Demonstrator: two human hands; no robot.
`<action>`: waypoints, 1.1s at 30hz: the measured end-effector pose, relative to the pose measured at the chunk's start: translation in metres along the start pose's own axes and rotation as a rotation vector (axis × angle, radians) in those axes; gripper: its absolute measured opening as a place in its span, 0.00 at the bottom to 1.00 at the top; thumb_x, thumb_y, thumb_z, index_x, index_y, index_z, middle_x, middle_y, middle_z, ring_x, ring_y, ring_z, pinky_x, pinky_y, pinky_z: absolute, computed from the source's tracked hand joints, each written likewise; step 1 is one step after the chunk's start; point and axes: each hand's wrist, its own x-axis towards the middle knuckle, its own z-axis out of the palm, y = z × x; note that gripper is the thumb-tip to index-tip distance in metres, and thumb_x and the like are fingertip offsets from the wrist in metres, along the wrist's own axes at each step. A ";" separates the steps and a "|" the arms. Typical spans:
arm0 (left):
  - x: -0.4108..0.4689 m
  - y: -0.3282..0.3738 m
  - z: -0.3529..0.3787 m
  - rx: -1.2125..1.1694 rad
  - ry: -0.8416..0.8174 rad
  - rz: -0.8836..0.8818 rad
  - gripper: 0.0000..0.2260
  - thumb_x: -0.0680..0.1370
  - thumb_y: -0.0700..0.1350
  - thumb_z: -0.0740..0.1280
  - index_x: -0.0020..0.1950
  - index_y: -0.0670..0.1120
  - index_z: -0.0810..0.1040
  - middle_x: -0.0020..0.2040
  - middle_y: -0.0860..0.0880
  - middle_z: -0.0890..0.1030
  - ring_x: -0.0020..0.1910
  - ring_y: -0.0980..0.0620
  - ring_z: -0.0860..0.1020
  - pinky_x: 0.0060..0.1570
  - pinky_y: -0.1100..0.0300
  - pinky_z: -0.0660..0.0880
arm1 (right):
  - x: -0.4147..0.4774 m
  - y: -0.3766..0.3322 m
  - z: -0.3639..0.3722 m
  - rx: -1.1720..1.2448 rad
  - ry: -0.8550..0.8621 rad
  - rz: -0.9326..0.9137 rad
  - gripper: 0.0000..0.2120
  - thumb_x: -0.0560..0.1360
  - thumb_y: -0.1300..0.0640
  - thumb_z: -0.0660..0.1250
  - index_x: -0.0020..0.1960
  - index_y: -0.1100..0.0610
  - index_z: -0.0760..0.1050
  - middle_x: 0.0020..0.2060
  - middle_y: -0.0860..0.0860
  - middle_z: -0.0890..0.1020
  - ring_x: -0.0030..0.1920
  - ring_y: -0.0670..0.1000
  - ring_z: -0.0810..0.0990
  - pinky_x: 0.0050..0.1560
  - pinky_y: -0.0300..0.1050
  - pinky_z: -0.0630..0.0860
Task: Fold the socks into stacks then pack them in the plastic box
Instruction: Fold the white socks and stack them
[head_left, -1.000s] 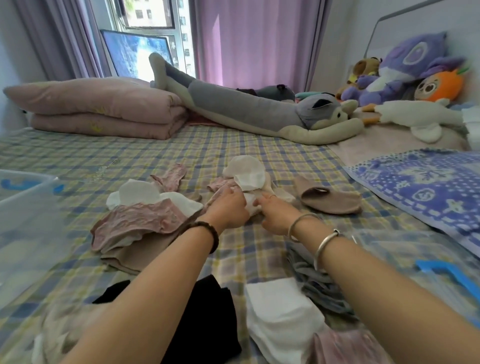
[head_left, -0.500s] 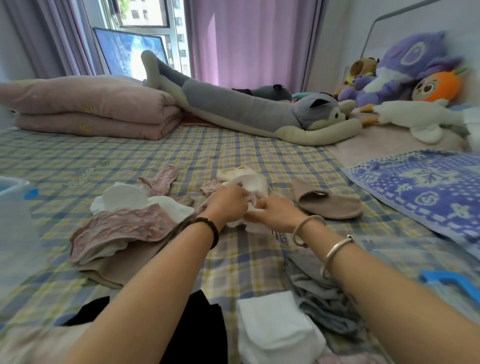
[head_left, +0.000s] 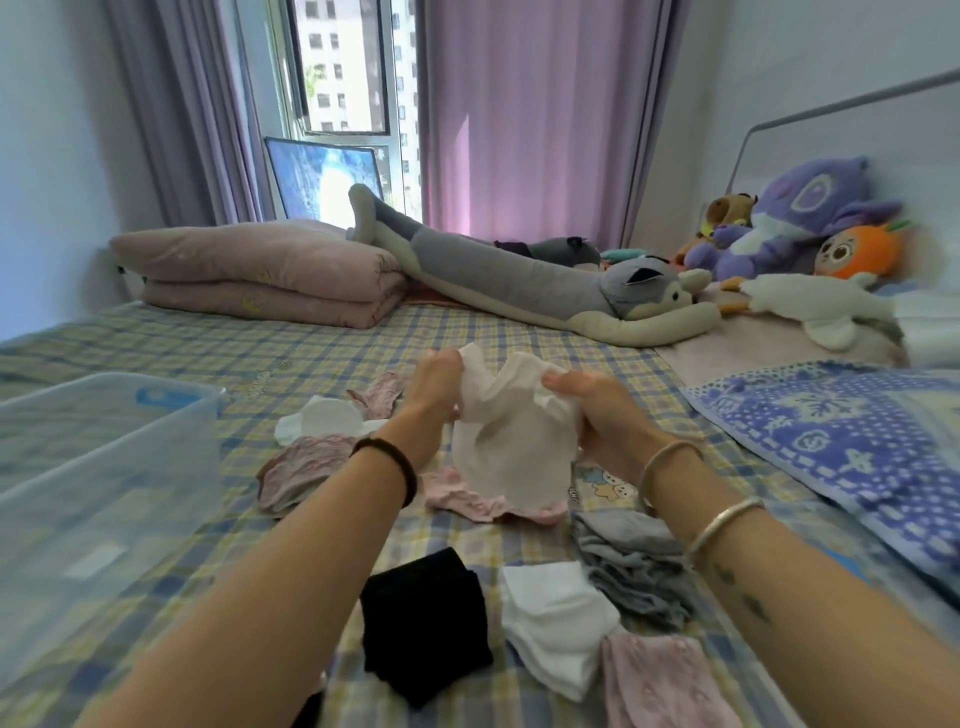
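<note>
Both hands hold white socks (head_left: 506, 436) up above the bed. My left hand (head_left: 434, 387) grips their upper left edge; my right hand (head_left: 592, 410) pinches the upper right edge. A pink frilled sock (head_left: 483, 504) lies on the bedsheet right below. Near me sit folded stacks: black (head_left: 423, 623), white (head_left: 558, 618), grey (head_left: 631, 564) and pink (head_left: 660, 683). More loose socks, white (head_left: 319, 423) and pink (head_left: 298, 467), lie to the left. The clear plastic box (head_left: 98, 467) with a blue latch stands at the left.
A checked sheet (head_left: 249, 353) covers the bed. A folded pink quilt (head_left: 260, 275) and a long grey plush (head_left: 519, 286) lie at the far side. Several plush toys (head_left: 800, 218) crowd the headboard. A blue patterned cloth (head_left: 841, 441) lies at the right.
Both hands have lifted the white socks off the bed and pulled them toward me. The view swung left, bringing the plastic box more into sight.
</note>
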 end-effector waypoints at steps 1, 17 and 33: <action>-0.006 0.004 -0.002 -0.024 -0.004 -0.010 0.10 0.75 0.41 0.56 0.55 0.42 0.70 0.48 0.44 0.72 0.40 0.48 0.72 0.37 0.56 0.71 | -0.004 -0.004 0.004 0.017 0.001 -0.025 0.06 0.76 0.60 0.62 0.46 0.64 0.74 0.40 0.56 0.78 0.39 0.53 0.77 0.41 0.48 0.74; -0.086 0.033 -0.050 0.118 -0.058 0.230 0.07 0.74 0.36 0.67 0.51 0.37 0.78 0.47 0.40 0.78 0.48 0.44 0.76 0.54 0.47 0.74 | -0.070 -0.025 0.029 -0.388 -0.096 -0.041 0.20 0.69 0.73 0.63 0.59 0.63 0.69 0.48 0.58 0.75 0.45 0.54 0.76 0.43 0.47 0.76; -0.078 0.036 -0.067 0.198 0.031 0.262 0.09 0.74 0.38 0.67 0.53 0.40 0.78 0.48 0.42 0.79 0.48 0.45 0.77 0.54 0.50 0.75 | -0.055 -0.016 0.024 -0.610 0.092 -0.083 0.10 0.78 0.58 0.60 0.55 0.61 0.75 0.53 0.57 0.78 0.50 0.52 0.73 0.54 0.47 0.70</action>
